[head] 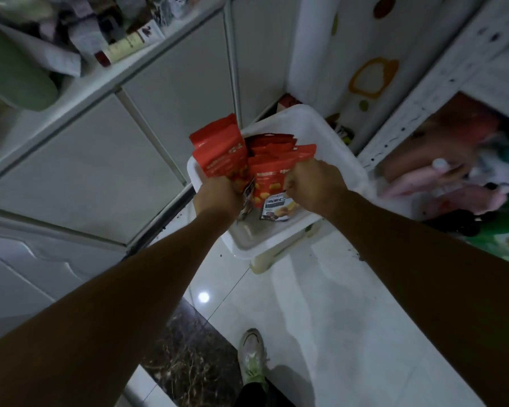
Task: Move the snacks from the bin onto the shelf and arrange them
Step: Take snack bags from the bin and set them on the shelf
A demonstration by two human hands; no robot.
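At the far left, the left shelf (80, 80) is crowded with boxes and a green bundle, so room there looks tight. Our left hand (218, 193) is curled tight round the lower ends of a bunch of red packs (219, 154), which it holds up at the bin's left edge. More red packs stand in the middle, and a pale pack (276, 208) lies on the bin's bottom, near us. The bin (332, 139) sits low between the two shelves. Our right hand (315, 180) is closed on a second bunch inside the bin. The right shelf (417, 113) holds pink things in its lower bay.

We judge the task to be at an early stage. No red pack shows on either shelf, neither handful is clear of the bin yet, and all the arranging is left to do. We cannot tell which shelf is meant. The bin's wall and the shelf clutter look like the likely snags.
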